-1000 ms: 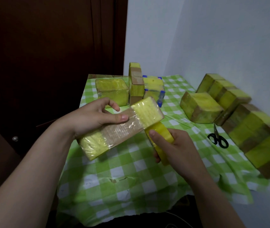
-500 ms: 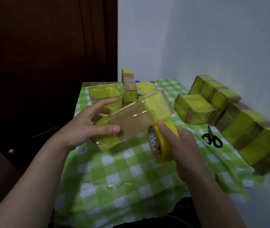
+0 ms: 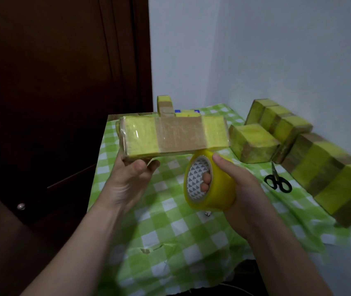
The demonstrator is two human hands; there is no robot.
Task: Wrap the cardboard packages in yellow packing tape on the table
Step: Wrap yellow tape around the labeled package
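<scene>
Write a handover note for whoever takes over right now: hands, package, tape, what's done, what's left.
Left hand grips the package from below at its left end, lifted above the checked cloth.
Right hand holds the tape roll through its core, just under the package's right end.
Done: both package ends carry yellow tape.
Left: the bare cardboard middle band.
Scissors lie on the cloth at right, beside the taped packages along the wall.

table (image 3: 170, 227) green-checked | taped packages (image 3: 255, 144) right and rear | scissors (image 3: 277, 182) beside them
</scene>
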